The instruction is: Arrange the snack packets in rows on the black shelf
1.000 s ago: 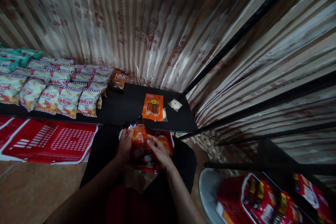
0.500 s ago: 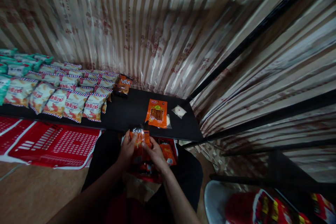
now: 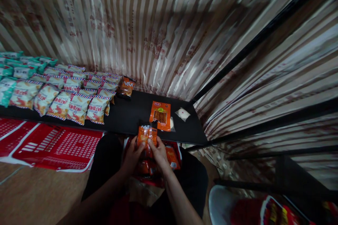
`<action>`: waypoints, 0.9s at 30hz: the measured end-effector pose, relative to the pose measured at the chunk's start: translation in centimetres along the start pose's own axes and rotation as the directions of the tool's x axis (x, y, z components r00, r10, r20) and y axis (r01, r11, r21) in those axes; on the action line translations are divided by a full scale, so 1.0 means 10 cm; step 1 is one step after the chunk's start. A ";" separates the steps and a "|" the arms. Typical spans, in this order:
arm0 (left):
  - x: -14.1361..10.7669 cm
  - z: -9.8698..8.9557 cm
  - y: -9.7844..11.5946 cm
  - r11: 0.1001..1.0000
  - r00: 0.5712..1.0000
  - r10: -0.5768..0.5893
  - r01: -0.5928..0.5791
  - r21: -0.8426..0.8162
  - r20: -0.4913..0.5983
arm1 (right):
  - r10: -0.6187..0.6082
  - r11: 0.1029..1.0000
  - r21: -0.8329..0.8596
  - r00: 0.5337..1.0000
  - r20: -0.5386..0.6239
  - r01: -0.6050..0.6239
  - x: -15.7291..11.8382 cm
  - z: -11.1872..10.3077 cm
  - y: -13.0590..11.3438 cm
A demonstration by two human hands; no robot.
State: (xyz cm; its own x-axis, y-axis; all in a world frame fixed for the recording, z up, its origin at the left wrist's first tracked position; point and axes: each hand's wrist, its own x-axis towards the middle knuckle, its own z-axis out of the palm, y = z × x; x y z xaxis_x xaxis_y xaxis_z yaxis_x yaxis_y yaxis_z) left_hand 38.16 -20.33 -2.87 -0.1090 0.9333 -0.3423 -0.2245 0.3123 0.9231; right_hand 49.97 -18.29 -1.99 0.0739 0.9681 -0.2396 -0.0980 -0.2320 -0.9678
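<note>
An orange and black snack packet is held upright between my two hands, above my lap. My left hand grips its left side and my right hand its right side, both thumbs on the front. Below, a red bag on my lap holds more orange packets. On the black shelf just beyond lie a flat orange packet and a small clear packet with something white. Part of another white item shows beside the orange packet.
Rows of white and orange snack bags and teal bags fill the shelf's left part, with a dark orange bag beside them. Red printed bags hang below. Black metal bars and a pale basin are at right.
Both hands have raised the packet slightly and tilted it upright, so more of its front shows. The whole view has shifted a little, moving the shelf items slightly right.
</note>
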 end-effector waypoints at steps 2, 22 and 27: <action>-0.02 0.00 -0.01 1.000 1.000 0.011 -0.011 0.017 0.027 | 0.011 1.000 0.028 1.000 -0.018 -0.010 0.03 0.02 0.00; 0.18 -0.09 -0.07 0.993 0.995 0.104 -0.104 0.062 0.003 | 0.062 0.970 0.229 0.993 0.100 -0.084 -0.07 0.11 -0.07; 0.16 -0.08 -0.05 0.994 0.994 0.106 -0.107 0.014 0.021 | 0.026 0.965 0.260 0.997 0.078 -0.045 -0.14 0.16 -0.08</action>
State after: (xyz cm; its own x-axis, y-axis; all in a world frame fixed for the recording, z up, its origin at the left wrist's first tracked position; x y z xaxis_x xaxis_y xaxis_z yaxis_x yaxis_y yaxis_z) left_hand 37.27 -19.14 -4.02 -0.1122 0.9646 -0.2386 -0.1977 0.2136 0.9567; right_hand 48.35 -19.26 -0.76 -0.0063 0.9662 -0.2576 -0.3556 -0.2430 -0.9025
